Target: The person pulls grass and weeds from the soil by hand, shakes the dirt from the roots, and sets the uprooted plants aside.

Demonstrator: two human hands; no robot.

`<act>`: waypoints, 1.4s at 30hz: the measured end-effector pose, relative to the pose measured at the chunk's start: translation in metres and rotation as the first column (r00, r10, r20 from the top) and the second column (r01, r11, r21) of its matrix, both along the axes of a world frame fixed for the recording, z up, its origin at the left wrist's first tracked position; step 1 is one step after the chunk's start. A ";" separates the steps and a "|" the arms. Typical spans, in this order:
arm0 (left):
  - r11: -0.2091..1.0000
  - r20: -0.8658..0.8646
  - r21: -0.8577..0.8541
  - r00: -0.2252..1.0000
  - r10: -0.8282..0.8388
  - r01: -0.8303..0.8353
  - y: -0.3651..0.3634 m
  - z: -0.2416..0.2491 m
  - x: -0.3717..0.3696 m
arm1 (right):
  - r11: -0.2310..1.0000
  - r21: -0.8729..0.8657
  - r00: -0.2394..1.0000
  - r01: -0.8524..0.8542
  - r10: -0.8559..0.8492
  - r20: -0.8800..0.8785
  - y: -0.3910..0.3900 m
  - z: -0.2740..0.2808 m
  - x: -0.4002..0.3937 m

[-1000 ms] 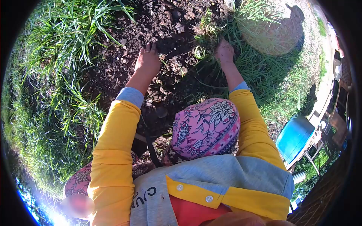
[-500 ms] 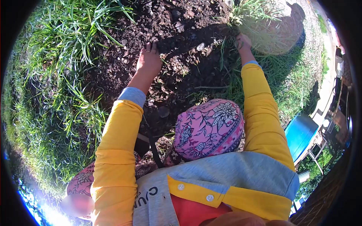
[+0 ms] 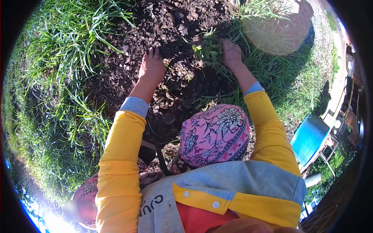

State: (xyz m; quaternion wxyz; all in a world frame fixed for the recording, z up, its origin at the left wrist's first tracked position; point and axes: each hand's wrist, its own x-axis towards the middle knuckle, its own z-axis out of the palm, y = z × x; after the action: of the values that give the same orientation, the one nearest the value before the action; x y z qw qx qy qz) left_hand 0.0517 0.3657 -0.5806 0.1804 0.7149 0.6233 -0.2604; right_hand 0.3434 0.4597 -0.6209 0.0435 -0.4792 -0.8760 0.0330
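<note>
My right hand (image 3: 232,55) is closed around a clump of leafy green weeds (image 3: 209,51), held over the dark soil. The weeds hang out on the left side of the fist, and the finger ends are hidden. My left hand (image 3: 152,66) rests palm down on the bare soil (image 3: 171,31), its fingers stretched forward and holding nothing I can see. Small stones and clods lie around its fingertips.
Tall grass (image 3: 74,50) borders the soil on the left. A round, pale, flat-topped object (image 3: 278,35) lies at the upper right, beside more grass. My knee in pink floral cloth (image 3: 215,134) is close below the hands. A blue tub (image 3: 310,138) stands far right.
My right hand has moved left and slightly toward me, from the grassy edge to over the soil, carrying the weeds. My left hand has stayed nearly in place.
</note>
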 end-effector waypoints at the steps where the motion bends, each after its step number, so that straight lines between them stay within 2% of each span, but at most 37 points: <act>1: 1.000 -0.002 0.013 1.000 -0.006 0.006 -0.002 -0.001 -0.001 | 0.999 0.014 0.999 0.032 -0.033 0.037 0.006 0.000 0.001; 3: 1.000 0.002 0.011 1.000 0.002 -0.002 -0.003 0.000 -0.001 | 0.993 0.058 0.989 0.099 -0.105 0.108 0.038 -0.002 0.014; 5: 1.000 0.001 0.013 1.000 0.002 -0.002 -0.001 0.001 0.000 | 0.989 0.139 0.996 0.053 -0.061 0.058 0.067 -0.038 0.047; 6: 1.000 -0.004 0.014 1.000 0.001 -0.001 -0.001 0.001 0.001 | 0.983 0.182 0.999 0.028 -0.035 0.036 0.072 -0.036 0.048; 9: 1.000 0.007 0.025 1.000 0.010 -0.010 -0.002 -0.002 -0.001 | 0.972 -0.001 0.941 0.235 -0.227 0.250 0.072 -0.020 0.053; 10: 0.999 0.017 0.034 1.000 0.016 -0.017 -0.002 -0.004 -0.002 | 0.959 -0.010 0.923 0.284 -0.271 0.274 0.068 -0.010 0.048; 13: 0.999 0.027 0.039 1.000 0.006 -0.008 -0.005 -0.003 -0.003 | 0.913 -0.162 0.863 0.374 -0.279 0.422 0.071 0.007 0.040; 16: 1.000 0.018 0.020 1.000 -0.008 0.008 -0.004 0.003 -0.001 | 0.892 -0.138 0.831 0.431 -0.333 0.446 0.083 -0.003 0.040; 19: 1.000 0.012 0.022 1.000 -0.010 0.010 -0.003 0.002 -0.002 | 0.926 -0.110 0.788 0.360 -0.239 0.568 0.088 -0.002 0.039; 22: 1.000 0.003 0.024 1.000 -0.008 0.008 -0.004 -0.003 -0.003 | 0.931 -0.256 0.761 0.261 -0.035 0.648 0.096 0.020 0.033; 25: 0.998 -0.026 0.051 0.999 -0.027 0.028 -0.005 -0.006 -0.002 | 0.930 -0.278 0.802 0.240 -0.029 0.597 0.105 0.018 0.039; 28: 0.999 0.030 0.036 0.999 -0.015 0.013 -0.004 -0.005 -0.004 | 0.927 -0.245 0.793 0.285 -0.084 0.604 0.110 0.010 0.040; 31: 0.998 0.013 0.049 0.999 -0.046 0.045 -0.006 -0.005 -0.005 | 0.935 -0.238 0.771 0.262 -0.054 0.635 0.108 0.010 0.038; 32: 0.996 0.035 0.083 0.999 -0.031 0.028 -0.007 -0.010 -0.006 | 0.918 -0.248 0.749 0.309 -0.074 0.659 0.110 0.005 0.038; 35: 0.993 0.080 0.114 0.997 0.011 -0.020 -0.008 -0.015 -0.005 | 0.931 -0.266 0.741 0.250 -0.007 0.671 0.110 0.013 0.035; 36: 0.997 0.026 0.073 1.000 -0.009 0.007 -0.006 -0.013 -0.005 | 0.945 -0.264 0.751 0.192 0.032 0.660 0.112 0.010 0.038; 38: 0.998 0.026 0.062 0.999 -0.020 0.018 -0.004 -0.011 -0.006 | 0.962 -0.265 0.763 0.066 0.122 0.635 0.120 -0.008 0.055; 42: 0.998 0.009 0.052 0.999 -0.040 0.040 -0.005 -0.014 -0.007 | 0.973 -0.200 0.829 0.118 0.015 0.560 0.112 -0.024 0.062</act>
State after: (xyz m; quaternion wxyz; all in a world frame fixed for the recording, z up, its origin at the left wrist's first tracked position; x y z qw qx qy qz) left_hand 0.0452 0.3608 -0.5947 0.1597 0.7331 0.6145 -0.2438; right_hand 0.4050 0.5713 -0.6449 -0.2677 -0.4933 -0.8276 -0.0099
